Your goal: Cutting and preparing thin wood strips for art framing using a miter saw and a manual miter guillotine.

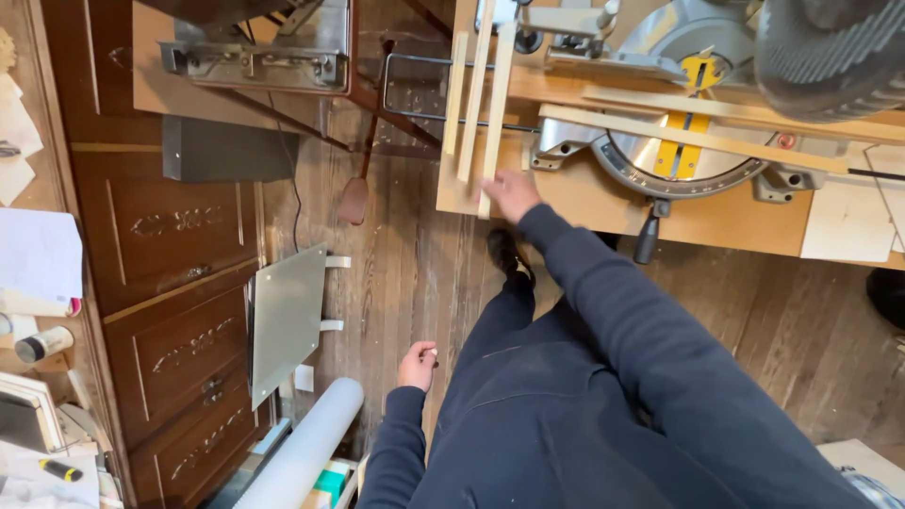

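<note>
My right hand (511,196) reaches forward in a dark blue sleeve to the near edge of the wooden workbench (603,203). Its fingers close on the near end of a thin pale wooden strip (497,104). That strip lies beside two similar strips (468,94) that stick out over the bench's left corner. My left hand (417,366) hangs low by my hip, fingers curled around a small pale piece (434,353) that is too small to make out.
A miter saw (683,141) with a yellow insert stands on the bench, with long wooden slats (698,139) across its table. A dark carved cabinet (179,283) runs along the left, with a grey panel (287,320) and a white roll (306,448) leaning near it. The plank floor is dusted with sawdust.
</note>
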